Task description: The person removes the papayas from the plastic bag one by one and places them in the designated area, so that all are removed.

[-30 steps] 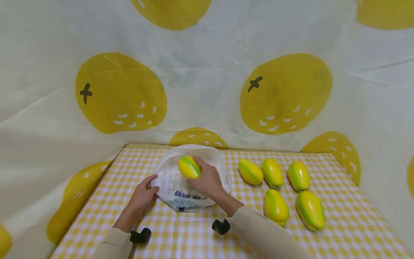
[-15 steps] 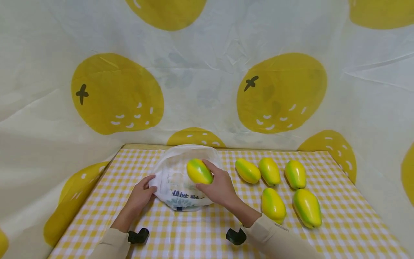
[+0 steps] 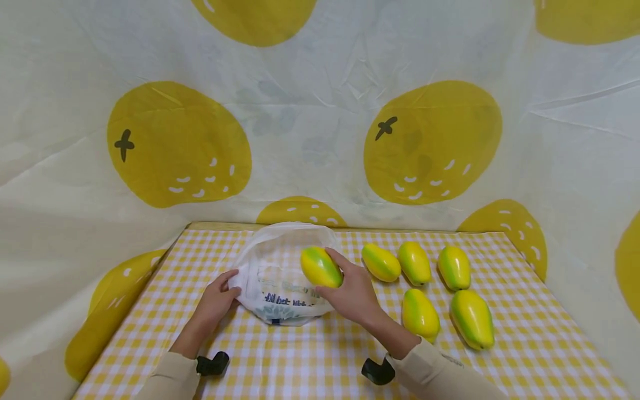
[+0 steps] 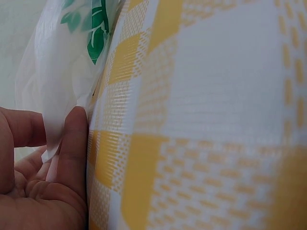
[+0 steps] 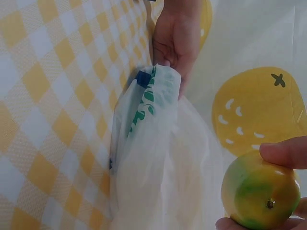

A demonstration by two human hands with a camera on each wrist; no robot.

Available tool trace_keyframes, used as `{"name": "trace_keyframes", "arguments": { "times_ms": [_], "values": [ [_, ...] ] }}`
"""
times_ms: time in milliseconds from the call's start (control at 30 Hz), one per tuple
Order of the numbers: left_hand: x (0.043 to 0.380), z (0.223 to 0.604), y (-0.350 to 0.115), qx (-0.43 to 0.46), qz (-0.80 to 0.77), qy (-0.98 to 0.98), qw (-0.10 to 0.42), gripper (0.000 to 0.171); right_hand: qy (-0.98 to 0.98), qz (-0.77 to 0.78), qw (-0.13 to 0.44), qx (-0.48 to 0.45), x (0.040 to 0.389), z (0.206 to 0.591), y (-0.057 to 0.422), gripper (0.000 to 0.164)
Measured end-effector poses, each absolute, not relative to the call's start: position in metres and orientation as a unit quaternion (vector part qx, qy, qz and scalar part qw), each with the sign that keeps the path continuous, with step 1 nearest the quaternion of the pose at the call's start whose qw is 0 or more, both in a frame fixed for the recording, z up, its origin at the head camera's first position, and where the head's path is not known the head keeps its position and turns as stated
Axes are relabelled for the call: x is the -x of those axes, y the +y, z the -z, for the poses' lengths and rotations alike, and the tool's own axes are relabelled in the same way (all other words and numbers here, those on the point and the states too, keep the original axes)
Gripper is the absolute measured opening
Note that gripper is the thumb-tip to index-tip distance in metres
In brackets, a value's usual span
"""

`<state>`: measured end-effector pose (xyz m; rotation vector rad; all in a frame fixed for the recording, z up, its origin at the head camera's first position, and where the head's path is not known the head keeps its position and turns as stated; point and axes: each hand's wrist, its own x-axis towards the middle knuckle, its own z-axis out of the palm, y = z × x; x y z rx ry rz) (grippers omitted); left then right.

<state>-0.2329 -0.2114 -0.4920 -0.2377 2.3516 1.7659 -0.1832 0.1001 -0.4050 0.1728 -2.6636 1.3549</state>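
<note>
A white plastic bag point(image 3: 251, 286) with green and blue print sits with its mouth spread on the table. My left hand point(image 3: 214, 300) pinches the bag's left edge, the film running between thumb and fingers point(image 4: 74, 148) in the left wrist view. My right hand point(image 3: 354, 291) grips a yellow-green papaya point(image 3: 320, 268) from its right side, thumb and fingers around it, over the right part of the bag's mouth. In the right wrist view the end of that papaya point(image 5: 261, 194) faces the camera beside the bag point(image 5: 163, 163).
To the right of the bag, several more papayas point(image 3: 414, 263) lie in two loose rows; one near papaya point(image 3: 420, 315) is close to my right forearm. A yellow-checked cloth point(image 3: 280, 369) covers the table. Behind it hangs a fruit-printed curtain point(image 3: 310, 139).
My right hand has moved right with the papaya, from over the middle of the bag's mouth toward its right side. My left hand keeps its pinch on the bag. The head view has shifted slightly.
</note>
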Motion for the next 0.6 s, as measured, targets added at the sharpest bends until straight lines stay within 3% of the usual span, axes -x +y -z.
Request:
{"name": "trace_keyframes", "arguments": {
  "times_ms": [600],
  "values": [
    [0.232, 0.491, -0.211, 0.082, -0.590, 0.796, 0.101, 0.060, -0.895, -0.439, 0.076, -0.010, 0.178, 0.413, 0.125, 0.080]
  ]
}}
